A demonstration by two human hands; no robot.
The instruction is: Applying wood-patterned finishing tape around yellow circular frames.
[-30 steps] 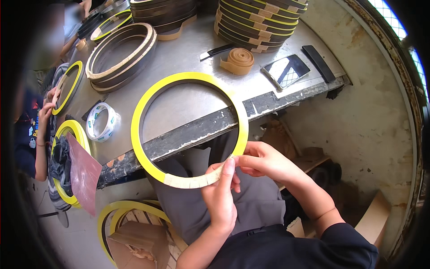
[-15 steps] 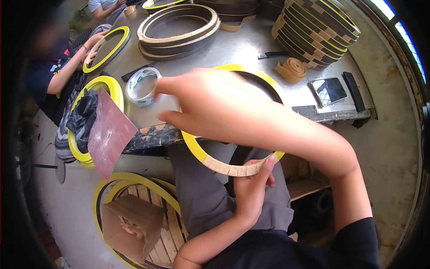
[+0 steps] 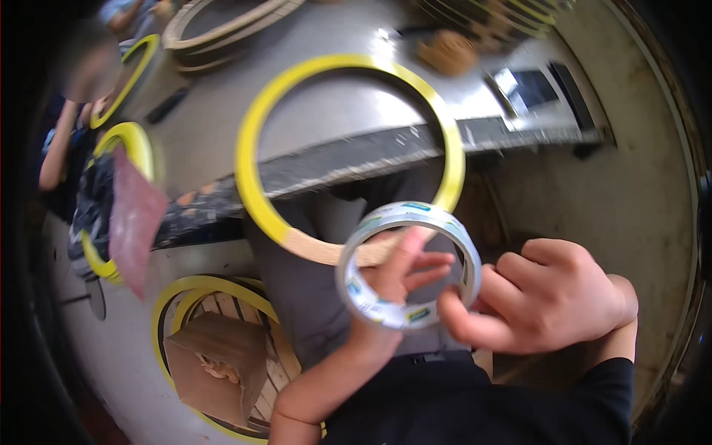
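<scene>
A large yellow ring (image 3: 249,159) with a bare tan section along its lower edge stands tilted over my lap and the table's front edge. My left hand (image 3: 397,271) grips it at the bottom, near the tan section, with thumb and fingers closed. In front of that hand is a roll of clear tape (image 3: 406,317), and the left fingers show through its hole. My right hand (image 3: 549,297) pinches the tape roll by its right rim. Whether a strip hangs loose from the roll, I cannot tell.
On the metal table (image 3: 200,141) lie a phone (image 3: 530,90), a black bar (image 3: 575,93), a tan roll (image 3: 447,52) and stacked rings (image 3: 215,44). A cardboard box (image 3: 215,363) stands low left among rings. At far left sits a person (image 3: 58,159) beside a pink sheet (image 3: 137,219).
My right hand has taken the tape roll off the table and brought it back to the lower right, in front of my left hand. The view has shifted; the left hand keeps the ring.
</scene>
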